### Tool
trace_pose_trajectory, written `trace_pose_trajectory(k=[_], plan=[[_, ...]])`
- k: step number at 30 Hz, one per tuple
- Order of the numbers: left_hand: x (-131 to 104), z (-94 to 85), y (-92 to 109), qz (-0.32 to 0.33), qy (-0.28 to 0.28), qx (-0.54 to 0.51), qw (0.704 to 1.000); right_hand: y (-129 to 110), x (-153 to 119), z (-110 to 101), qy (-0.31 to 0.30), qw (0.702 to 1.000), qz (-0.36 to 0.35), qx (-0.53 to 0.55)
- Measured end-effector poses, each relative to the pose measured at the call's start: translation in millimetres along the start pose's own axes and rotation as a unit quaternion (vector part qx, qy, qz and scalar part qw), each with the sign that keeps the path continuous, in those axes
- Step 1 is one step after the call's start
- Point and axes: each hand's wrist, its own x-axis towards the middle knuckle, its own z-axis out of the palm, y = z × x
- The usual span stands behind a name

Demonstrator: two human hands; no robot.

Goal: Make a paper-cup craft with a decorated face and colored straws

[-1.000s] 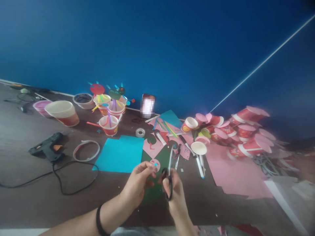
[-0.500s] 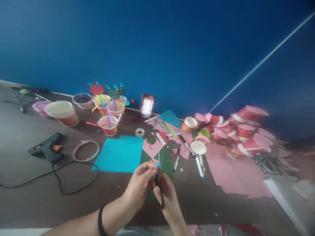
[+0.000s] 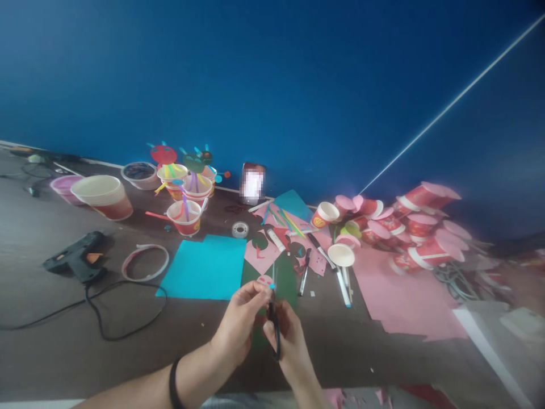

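Note:
My left hand [image 3: 239, 318] is closed in a pinch on a small piece of blue paper [image 3: 271, 286], just left of the scissors. My right hand [image 3: 290, 335] grips black-handled scissors [image 3: 276, 332], whose thin blades point away from me, close by the paper. Beneath both hands lies a sheet of dark green paper [image 3: 288, 287], partly hidden by them. A small pink paper piece [image 3: 264, 280] shows just beyond my left fingertips. To the left is a bright blue sheet [image 3: 204, 270].
A glue gun [image 3: 76, 255] with its cord and a roll of tape [image 3: 240, 229] lie left. Paper cups with figures [image 3: 185, 218] stand behind. Markers [image 3: 343, 287], pink paper [image 3: 409, 301] and several pink-topped cups [image 3: 426, 250] are right. A phone [image 3: 252, 183] leans on the blue wall.
The scissor blades appear closer together than before. Both hands stay in nearly the same place, and the view has shifted slightly.

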Motion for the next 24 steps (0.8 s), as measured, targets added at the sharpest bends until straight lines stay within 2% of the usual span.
trace_pose_trajectory(k=[16,19,24], plan=[[0,0.7,2,-0.010,0.002,0.011,1.000,14,1,-3,0.030,0.998,0.047,-0.022],[3,-2.7,5,-0.021,-0.006,0.023,1.000,8,0,-8,-0.016,0.998,0.062,-0.003],[8,-7.1,24,-0.045,-0.037,0.100,0.993,-13,2,-31,-0.158,0.983,0.095,0.024]])
